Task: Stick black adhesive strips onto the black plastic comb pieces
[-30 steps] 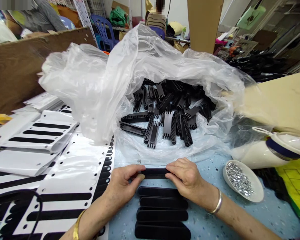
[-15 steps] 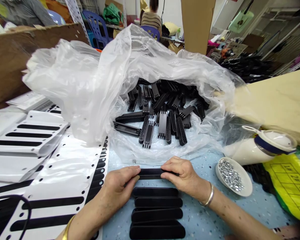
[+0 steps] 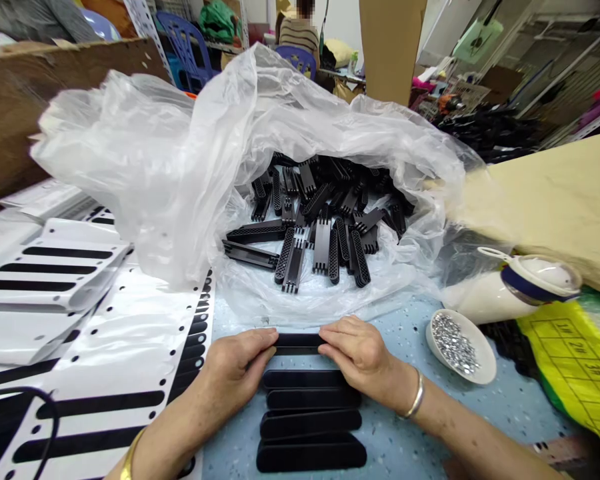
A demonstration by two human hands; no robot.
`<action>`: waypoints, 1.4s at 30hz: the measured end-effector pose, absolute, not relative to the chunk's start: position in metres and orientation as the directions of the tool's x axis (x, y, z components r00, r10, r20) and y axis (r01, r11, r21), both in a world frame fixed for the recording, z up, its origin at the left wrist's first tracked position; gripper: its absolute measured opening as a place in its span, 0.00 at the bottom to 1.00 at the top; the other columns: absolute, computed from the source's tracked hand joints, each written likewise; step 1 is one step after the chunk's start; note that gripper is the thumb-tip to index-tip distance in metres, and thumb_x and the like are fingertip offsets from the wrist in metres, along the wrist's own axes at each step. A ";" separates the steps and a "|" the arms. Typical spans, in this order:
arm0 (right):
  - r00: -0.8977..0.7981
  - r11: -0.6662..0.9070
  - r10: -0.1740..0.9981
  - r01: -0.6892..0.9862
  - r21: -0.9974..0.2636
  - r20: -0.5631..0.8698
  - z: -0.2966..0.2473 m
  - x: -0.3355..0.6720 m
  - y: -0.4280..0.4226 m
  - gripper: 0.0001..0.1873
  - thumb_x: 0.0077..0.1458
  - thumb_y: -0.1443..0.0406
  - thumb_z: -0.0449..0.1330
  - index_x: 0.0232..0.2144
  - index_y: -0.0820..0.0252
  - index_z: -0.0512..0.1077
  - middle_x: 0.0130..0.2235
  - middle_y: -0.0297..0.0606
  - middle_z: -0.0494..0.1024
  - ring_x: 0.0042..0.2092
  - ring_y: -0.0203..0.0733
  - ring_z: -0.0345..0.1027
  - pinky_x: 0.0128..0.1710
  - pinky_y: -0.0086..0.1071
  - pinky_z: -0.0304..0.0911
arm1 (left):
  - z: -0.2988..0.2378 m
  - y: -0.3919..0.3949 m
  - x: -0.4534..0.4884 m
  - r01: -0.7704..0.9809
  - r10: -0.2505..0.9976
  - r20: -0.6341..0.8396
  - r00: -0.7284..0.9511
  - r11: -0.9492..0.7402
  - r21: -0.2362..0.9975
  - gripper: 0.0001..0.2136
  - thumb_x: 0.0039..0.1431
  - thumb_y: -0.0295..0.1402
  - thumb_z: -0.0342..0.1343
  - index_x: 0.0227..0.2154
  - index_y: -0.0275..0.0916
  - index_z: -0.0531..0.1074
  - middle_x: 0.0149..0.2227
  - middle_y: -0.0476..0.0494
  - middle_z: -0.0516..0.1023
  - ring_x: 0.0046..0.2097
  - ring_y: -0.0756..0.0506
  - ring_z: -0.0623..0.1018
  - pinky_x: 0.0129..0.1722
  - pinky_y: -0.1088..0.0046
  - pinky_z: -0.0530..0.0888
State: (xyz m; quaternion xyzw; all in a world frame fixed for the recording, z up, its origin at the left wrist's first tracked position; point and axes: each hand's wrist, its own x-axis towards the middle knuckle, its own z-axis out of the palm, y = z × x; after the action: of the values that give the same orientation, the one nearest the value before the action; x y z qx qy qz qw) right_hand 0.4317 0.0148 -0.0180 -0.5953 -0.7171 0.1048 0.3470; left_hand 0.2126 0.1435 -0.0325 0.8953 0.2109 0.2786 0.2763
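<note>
A long black plastic strip (image 3: 298, 343) lies crosswise between my two hands. My left hand (image 3: 240, 363) pinches its left end between thumb and fingers. On the other end, my right hand (image 3: 355, 350) has its fingers and thumb closed the same way. Just below, several similar black strips (image 3: 310, 421) with rounded ends lie in a column on the blue speckled table (image 3: 405, 440). Beyond my hands, a clear plastic bag (image 3: 180, 167) gapes toward me, with a heap of black plastic pieces (image 3: 323, 243) spilling from its mouth; some show a honeycomb side.
White sheets with black strip shapes (image 3: 115, 360) cover the left side. At right stand a white bowl of small shiny metal pieces (image 3: 460, 347), a white bottle with a blue band (image 3: 510, 290) and a yellow printed bag (image 3: 570, 360). A person sits in the background.
The view has shifted slightly, so most things sit a little further left and up. My right hand's fingers have drawn closer over the strip's right end; both hands keep their grip.
</note>
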 end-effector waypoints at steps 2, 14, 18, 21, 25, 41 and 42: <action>-0.034 0.260 0.936 0.740 -0.621 0.351 -0.018 0.435 0.017 0.07 0.62 0.68 0.59 0.37 0.62 0.77 0.34 0.42 0.80 0.34 0.42 0.72 0.35 0.36 0.66 | -0.033 0.145 0.213 0.213 0.520 0.391 0.760 -0.766 0.606 0.09 0.61 0.28 0.55 0.41 0.37 0.78 0.38 0.43 0.85 0.38 0.45 0.85 0.44 0.71 0.81; -0.039 0.274 0.933 0.724 -0.633 0.359 -0.022 0.435 0.018 0.06 0.61 0.69 0.59 0.36 0.63 0.77 0.33 0.43 0.80 0.33 0.43 0.71 0.35 0.35 0.65 | -0.025 0.133 0.222 0.061 0.163 0.494 0.854 -0.975 0.215 0.22 0.56 0.16 0.44 0.53 0.29 0.69 0.55 0.31 0.76 0.61 0.33 0.70 0.51 0.50 0.75; -0.065 0.295 0.924 0.747 -0.595 0.376 -0.023 0.434 0.017 0.06 0.62 0.70 0.58 0.37 0.64 0.76 0.33 0.43 0.80 0.34 0.43 0.70 0.36 0.36 0.65 | -0.021 0.122 0.226 0.047 0.121 0.378 0.918 -0.979 0.200 0.25 0.58 0.16 0.42 0.58 0.27 0.64 0.60 0.31 0.70 0.65 0.37 0.63 0.58 0.53 0.72; -0.086 0.305 0.919 0.773 -0.557 0.385 -0.024 0.434 0.016 0.07 0.62 0.71 0.57 0.37 0.65 0.75 0.34 0.45 0.80 0.35 0.44 0.70 0.37 0.37 0.66 | -0.024 0.116 0.225 0.082 0.133 0.291 0.947 -0.980 0.181 0.23 0.63 0.23 0.47 0.62 0.27 0.60 0.63 0.30 0.66 0.67 0.36 0.59 0.61 0.51 0.68; -0.082 0.318 0.911 0.765 -0.560 0.405 -0.027 0.435 0.016 0.07 0.63 0.70 0.56 0.38 0.64 0.75 0.35 0.45 0.80 0.35 0.44 0.70 0.37 0.37 0.66 | -0.027 0.115 0.223 0.083 0.127 0.238 0.963 -0.979 0.187 0.25 0.65 0.27 0.50 0.64 0.28 0.57 0.65 0.29 0.61 0.68 0.36 0.56 0.63 0.51 0.66; 0.479 -0.133 0.873 0.405 -0.904 0.086 -0.023 0.460 -0.006 0.09 0.57 0.63 0.61 0.36 0.61 0.79 0.29 0.38 0.80 0.28 0.39 0.74 0.27 0.29 0.69 | -0.028 0.116 0.225 0.083 0.113 0.279 0.954 -0.990 0.117 0.22 0.66 0.32 0.50 0.61 0.30 0.62 0.64 0.32 0.65 0.67 0.36 0.59 0.60 0.53 0.69; 0.462 -0.131 0.882 0.423 -0.896 0.090 -0.025 0.456 -0.005 0.09 0.56 0.62 0.62 0.36 0.61 0.79 0.28 0.38 0.78 0.27 0.38 0.73 0.26 0.29 0.68 | -0.029 0.116 0.225 0.084 0.116 0.283 0.952 -0.989 0.121 0.22 0.66 0.31 0.50 0.61 0.30 0.63 0.64 0.32 0.65 0.67 0.36 0.60 0.60 0.53 0.69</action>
State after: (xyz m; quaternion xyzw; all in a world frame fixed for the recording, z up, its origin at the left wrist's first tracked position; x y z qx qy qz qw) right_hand 0.4558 -0.0053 -0.0253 -0.7119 -0.4585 0.2421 0.4737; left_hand 0.2252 0.1162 -0.0291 0.9865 0.0507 0.1462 0.0538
